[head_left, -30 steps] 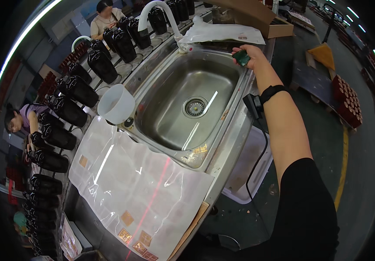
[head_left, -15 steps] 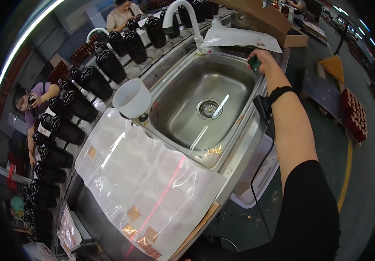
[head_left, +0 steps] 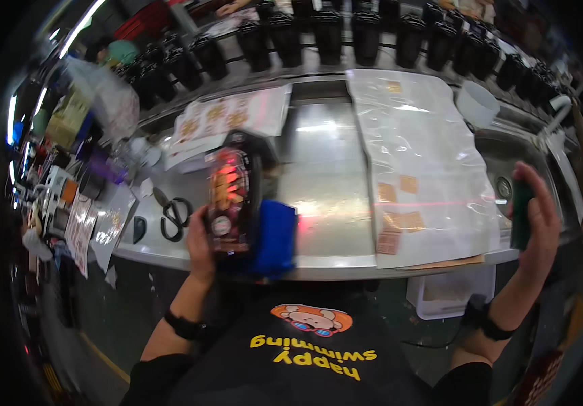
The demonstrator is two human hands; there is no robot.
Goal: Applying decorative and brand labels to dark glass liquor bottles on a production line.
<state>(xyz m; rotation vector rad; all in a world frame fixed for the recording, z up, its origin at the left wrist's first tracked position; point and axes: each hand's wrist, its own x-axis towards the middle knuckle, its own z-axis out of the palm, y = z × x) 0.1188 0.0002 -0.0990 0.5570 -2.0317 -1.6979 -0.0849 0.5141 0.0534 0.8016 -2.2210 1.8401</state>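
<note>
The dark bottle (head_left: 232,203) was held at the front edge of the metal counter (head_left: 328,162), left of its middle. The left hand (head_left: 201,250) gripped its left side; the visible fingers pressed against it, the rest hidden. A blue object (head_left: 276,237) sat just beside it, contact uncertain owing to blur. Toward the counter's right end, the right hand (head_left: 540,220) pinched a flat green piece (head_left: 521,213) before the sink (head_left: 487,142). Between the hands, a glossy sheet (head_left: 433,155) reached the front edge. A loosened left grip could have dropped the bottle over that edge; a brushing forearm could have dragged the sheet.
</note>
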